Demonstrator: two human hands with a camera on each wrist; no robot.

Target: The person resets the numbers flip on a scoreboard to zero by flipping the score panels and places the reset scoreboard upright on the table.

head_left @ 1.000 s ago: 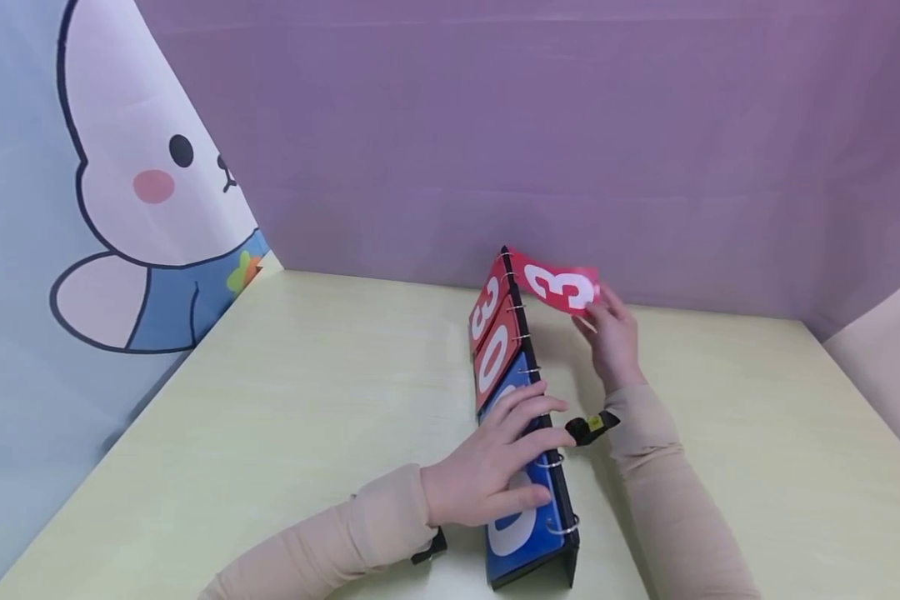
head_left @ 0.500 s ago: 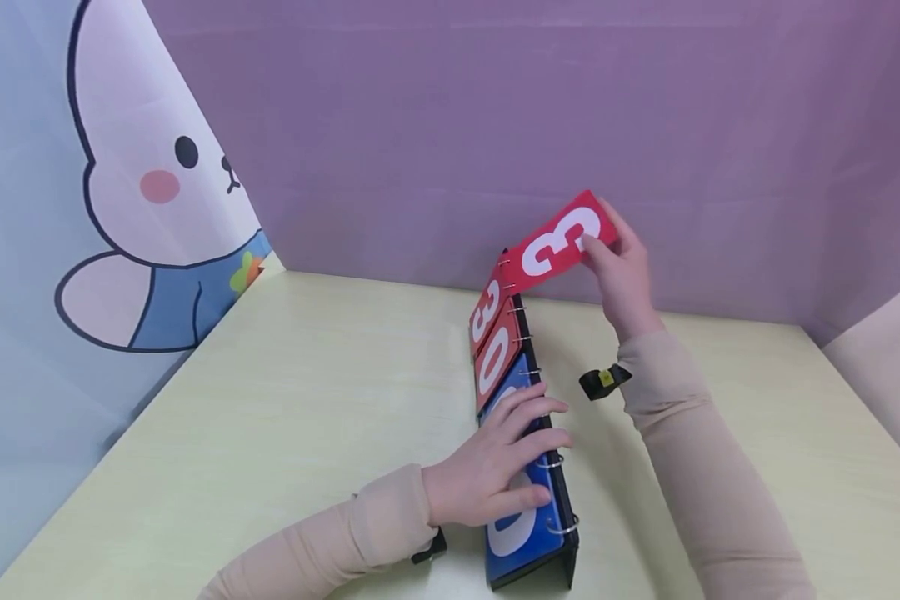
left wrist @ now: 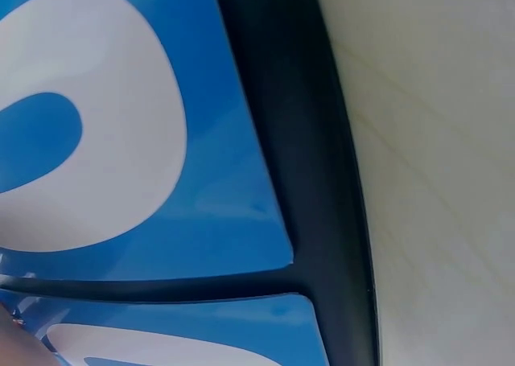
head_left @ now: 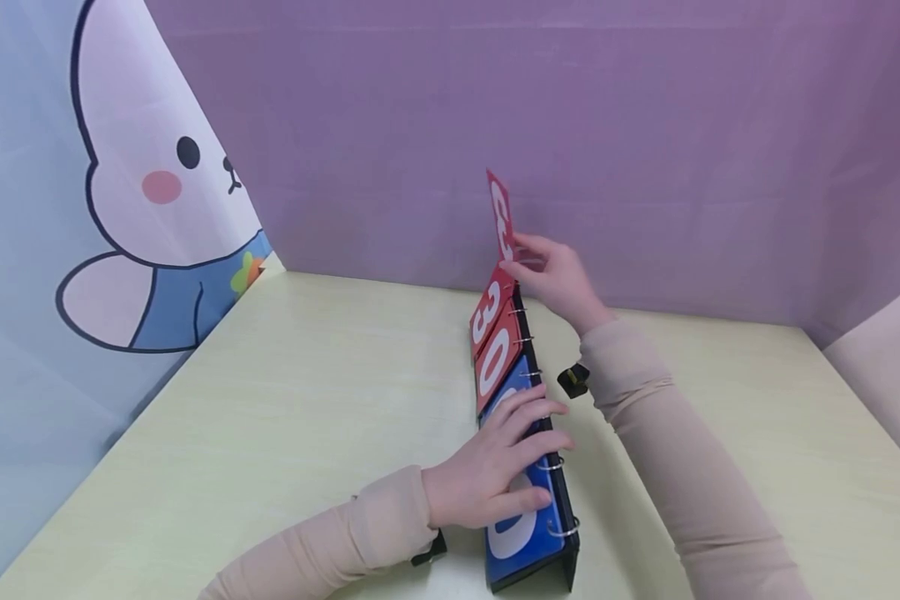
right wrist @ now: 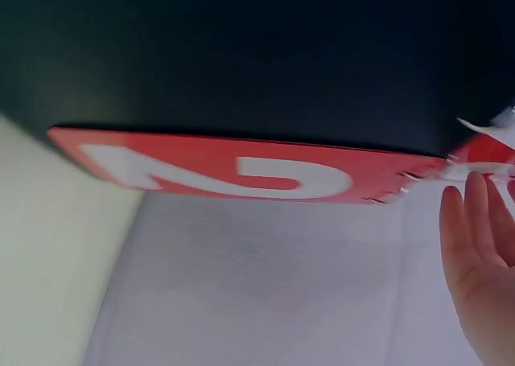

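Observation:
A tent-shaped black flip scoreboard (head_left: 566,500) stands on the table, with ringed number cards along its spine. My left hand (head_left: 487,467) rests with spread fingers over its blue cards (head_left: 528,550), which fill the left wrist view. At the far end, a red card (head_left: 501,215) marked 3 stands nearly upright on its rings, seen almost edge-on. My right hand (head_left: 562,279) is at its base, fingertips touching near the rings and thumb to the front. In the right wrist view those fingers are fairly straight, beside a red card (right wrist: 217,169) marked 2.
Two red cards, a 3 (head_left: 486,312) and a 0 (head_left: 497,358), lie on the scoreboard's left slope. The pale table (head_left: 330,375) meets a purple backdrop (head_left: 390,150) behind. A cartoon rabbit panel (head_left: 150,133) stands at left.
My right hand has lifted the red 3 card from the right side and swung it up over the rings, moving from its free end to its base. My left hand has stayed put.

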